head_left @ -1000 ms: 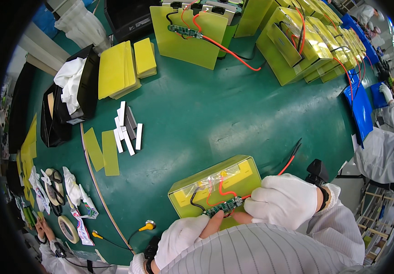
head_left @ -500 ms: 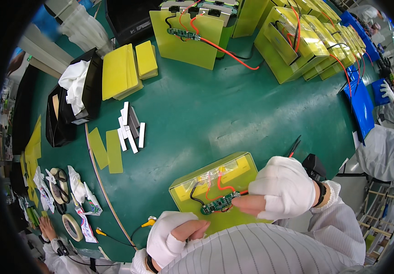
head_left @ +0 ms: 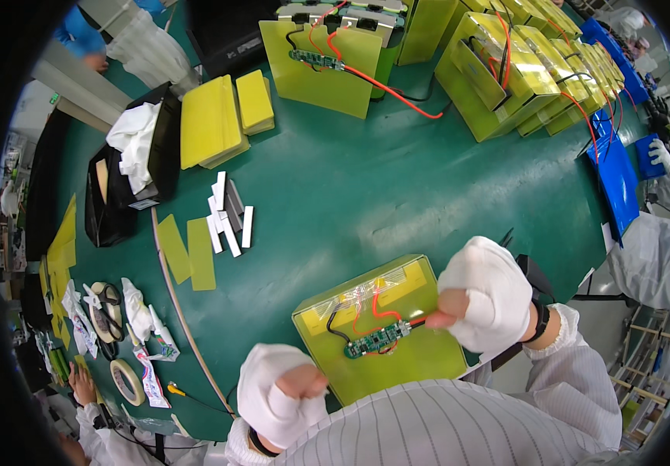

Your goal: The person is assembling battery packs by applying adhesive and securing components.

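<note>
Working at the circuit board [head_left: 378, 340], right hand [head_left: 486, 295] on its red lead [head_left: 419, 321]

Board is lying on top of the yellow box [head_left: 405, 371], at the person's side of the green table [head_left: 335, 194]. Bare thumb and finger of the gloved right hand are pinching the red lead just off the board's right end. Left hand [head_left: 280, 396] is hanging by the box's near left corner, thumb and finger curling together, nothing showing between them; can't tell if it's touching the box. Black wire [head_left: 336, 332] is looping from the board's left end up to the clear tape [head_left: 370, 295] along the box's far edge. White strips [head_left: 230, 221] are lying in a loose pile farther left. Tape roll [head_left: 127, 382] is sitting well left of the box.
</note>
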Motion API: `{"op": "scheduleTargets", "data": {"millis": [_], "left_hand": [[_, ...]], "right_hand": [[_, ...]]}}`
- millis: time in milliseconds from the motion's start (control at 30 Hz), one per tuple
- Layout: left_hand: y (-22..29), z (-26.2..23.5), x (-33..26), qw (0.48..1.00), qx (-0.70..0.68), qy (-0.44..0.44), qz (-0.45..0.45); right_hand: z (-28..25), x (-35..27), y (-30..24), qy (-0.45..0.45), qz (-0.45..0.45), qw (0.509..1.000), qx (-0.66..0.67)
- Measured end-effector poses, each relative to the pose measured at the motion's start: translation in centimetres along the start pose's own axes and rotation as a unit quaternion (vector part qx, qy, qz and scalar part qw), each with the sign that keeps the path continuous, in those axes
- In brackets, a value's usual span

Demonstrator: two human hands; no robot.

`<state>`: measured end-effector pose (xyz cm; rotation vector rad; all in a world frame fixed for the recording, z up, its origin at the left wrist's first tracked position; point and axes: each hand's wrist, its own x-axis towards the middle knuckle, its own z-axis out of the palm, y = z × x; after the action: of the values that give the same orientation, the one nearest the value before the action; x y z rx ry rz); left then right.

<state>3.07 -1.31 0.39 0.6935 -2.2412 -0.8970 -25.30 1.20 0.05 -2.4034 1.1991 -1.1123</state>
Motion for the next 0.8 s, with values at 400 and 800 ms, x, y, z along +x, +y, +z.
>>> {"op": "scheduleTargets", "data": {"millis": [400, 800], "left_hand": [[0.6, 0.3, -0.3, 0.873, -0.263, 0.321, -0.257], [-3.7, -10.8, -9.3, 0.833, 0.005, 0.490, -0.256]], "right_hand": [[-0.1, 0.1, -1.5, 0.201, 0.257, 0.920, 0.216], [-2.8, -8.6, -8.1, 0.300, 0.380, 0.814, 0.323]]}}
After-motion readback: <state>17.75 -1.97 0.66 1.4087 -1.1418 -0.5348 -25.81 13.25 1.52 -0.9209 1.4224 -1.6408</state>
